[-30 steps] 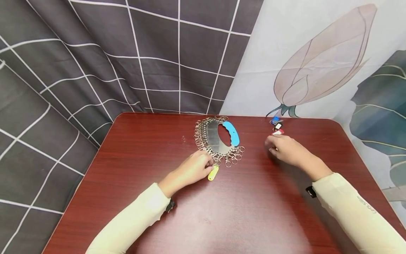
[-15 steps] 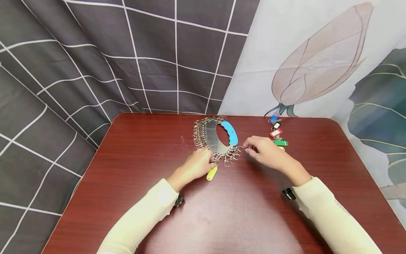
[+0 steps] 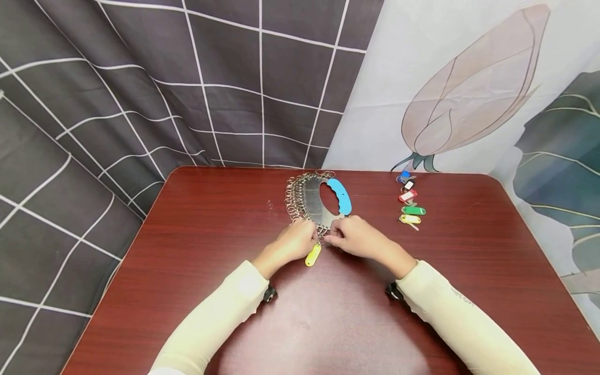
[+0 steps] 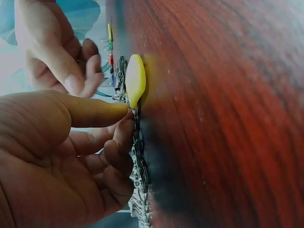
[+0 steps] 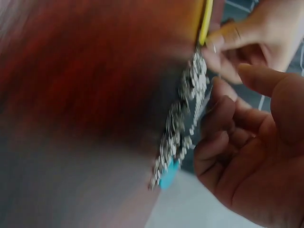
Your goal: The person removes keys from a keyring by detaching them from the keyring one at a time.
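A curved metal key holder plate point(image 3: 312, 202) with a blue grip point(image 3: 344, 198) lies at the back middle of the table, its outer edge lined with clips and small rings point(image 3: 291, 200). My left hand point(image 3: 295, 240) is at the plate's front edge. Its thumb and index finger pinch the ring end of a yellow key tag point(image 3: 312, 256), which sticks out toward me. In the left wrist view that tag point(image 4: 136, 78) stands past the thumb tip. My right hand point(image 3: 358, 237) has come in over the front rings, fingers loosely bent, thumb and index apart in the right wrist view.
On the right of the red-brown table point(image 3: 225, 208) lie several tagged keys in a column: blue point(image 3: 403, 176), black point(image 3: 409, 185), red point(image 3: 408, 196), green point(image 3: 414, 211) and a second yellow tag point(image 3: 410, 219). A grey checked curtain point(image 3: 225, 104) and a printed sheet stand behind the table.
My right hand has moved left from the column of tagged keys to the front rings of the plate, uncovering the green and yellow tags. The left hand has stayed nearly in place.
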A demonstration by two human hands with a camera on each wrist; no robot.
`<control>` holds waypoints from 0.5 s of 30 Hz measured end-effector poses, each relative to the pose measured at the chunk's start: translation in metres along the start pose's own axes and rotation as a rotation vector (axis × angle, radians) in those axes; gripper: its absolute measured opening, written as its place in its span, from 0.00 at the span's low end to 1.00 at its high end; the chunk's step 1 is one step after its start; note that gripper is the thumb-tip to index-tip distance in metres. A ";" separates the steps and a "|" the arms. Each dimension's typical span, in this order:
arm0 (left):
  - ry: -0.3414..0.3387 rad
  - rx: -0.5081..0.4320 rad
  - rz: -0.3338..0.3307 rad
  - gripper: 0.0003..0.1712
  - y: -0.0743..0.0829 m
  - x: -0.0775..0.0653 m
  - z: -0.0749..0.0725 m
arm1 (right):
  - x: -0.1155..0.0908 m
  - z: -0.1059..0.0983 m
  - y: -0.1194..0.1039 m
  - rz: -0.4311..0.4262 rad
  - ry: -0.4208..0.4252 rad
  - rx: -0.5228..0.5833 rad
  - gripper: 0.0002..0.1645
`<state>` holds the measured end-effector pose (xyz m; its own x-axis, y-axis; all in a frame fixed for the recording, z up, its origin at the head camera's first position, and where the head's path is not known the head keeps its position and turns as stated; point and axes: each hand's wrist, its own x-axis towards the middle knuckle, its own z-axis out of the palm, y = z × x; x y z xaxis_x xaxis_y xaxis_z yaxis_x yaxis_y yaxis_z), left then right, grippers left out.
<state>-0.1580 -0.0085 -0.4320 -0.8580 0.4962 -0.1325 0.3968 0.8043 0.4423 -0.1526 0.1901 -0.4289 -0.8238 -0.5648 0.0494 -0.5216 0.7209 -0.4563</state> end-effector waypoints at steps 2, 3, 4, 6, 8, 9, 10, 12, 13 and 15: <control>-0.003 -0.004 -0.003 0.13 0.000 0.001 0.001 | 0.002 0.006 -0.004 0.020 -0.021 -0.008 0.16; -0.004 -0.005 -0.006 0.12 0.000 0.001 0.002 | 0.004 0.008 -0.005 0.034 -0.028 -0.014 0.17; -0.004 -0.006 -0.008 0.11 0.000 0.001 0.002 | 0.005 0.010 -0.007 0.053 -0.037 -0.015 0.18; -0.010 -0.014 -0.015 0.08 0.001 0.002 0.003 | 0.006 0.013 -0.011 0.102 -0.063 -0.006 0.20; -0.018 -0.027 -0.016 0.07 0.001 0.002 0.003 | 0.008 0.014 -0.014 0.148 -0.094 -0.004 0.21; -0.021 -0.034 -0.014 0.06 0.001 0.002 0.003 | 0.008 0.015 -0.015 0.164 -0.109 -0.006 0.21; -0.023 -0.039 -0.012 0.06 0.001 0.002 0.003 | 0.009 0.015 -0.016 0.175 -0.121 -0.006 0.21; -0.022 -0.048 0.002 0.06 0.001 0.002 0.004 | 0.010 0.016 -0.018 0.189 -0.137 -0.011 0.20; -0.019 -0.048 0.012 0.07 0.001 0.002 0.004 | 0.011 0.016 -0.018 0.191 -0.140 -0.013 0.19; -0.013 -0.049 0.029 0.08 0.000 0.002 0.005 | 0.012 0.016 -0.019 0.192 -0.140 -0.015 0.18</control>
<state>-0.1581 -0.0062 -0.4364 -0.8418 0.5238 -0.1304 0.4050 0.7727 0.4888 -0.1489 0.1635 -0.4339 -0.8699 -0.4661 -0.1615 -0.3623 0.8258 -0.4321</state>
